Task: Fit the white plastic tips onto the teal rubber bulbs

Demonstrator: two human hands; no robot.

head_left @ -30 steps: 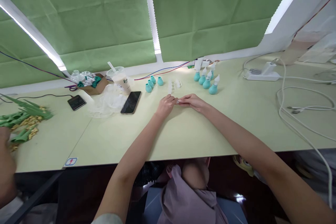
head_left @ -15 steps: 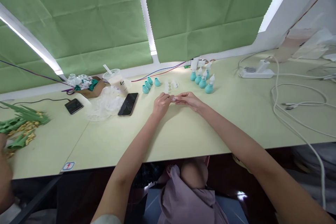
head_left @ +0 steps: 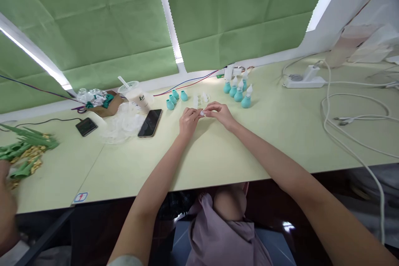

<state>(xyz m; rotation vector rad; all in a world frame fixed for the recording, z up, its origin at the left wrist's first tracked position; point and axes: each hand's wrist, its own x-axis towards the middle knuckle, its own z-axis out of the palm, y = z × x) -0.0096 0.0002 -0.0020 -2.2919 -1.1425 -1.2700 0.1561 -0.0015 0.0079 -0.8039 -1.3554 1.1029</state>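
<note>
Between the fingertips of both hands is a small white plastic piece (head_left: pixel 202 113), too small to make out its exact kind. My left hand (head_left: pixel 188 121) pinches it from the left, and my right hand (head_left: pixel 222 114) closes on it from the right. Just beyond my fingers lie several small white translucent plastic parts (head_left: pixel 205 98). Several teal rubber bulbs (head_left: pixel 170 104) with open necks stand behind my left hand. To the right, several teal bulbs with clear pointed nozzles (head_left: pixel 246 100) stand upright in a group.
A black phone (head_left: pixel 150 123), a crumpled plastic bag (head_left: pixel 123 124) and a drink cup (head_left: pixel 137 96) are on the left, near a cardboard box (head_left: pixel 109 108). Green and yellow pieces (head_left: pixel 28 149) lie beside another person's arm (head_left: pixel 6 212). A power strip (head_left: pixel 304 82) and white cables (head_left: pixel 358 95) occupy the right.
My right-hand fingers have shifted and bent more over the small white piece, which both hands still hold. The view has moved slightly.
</note>
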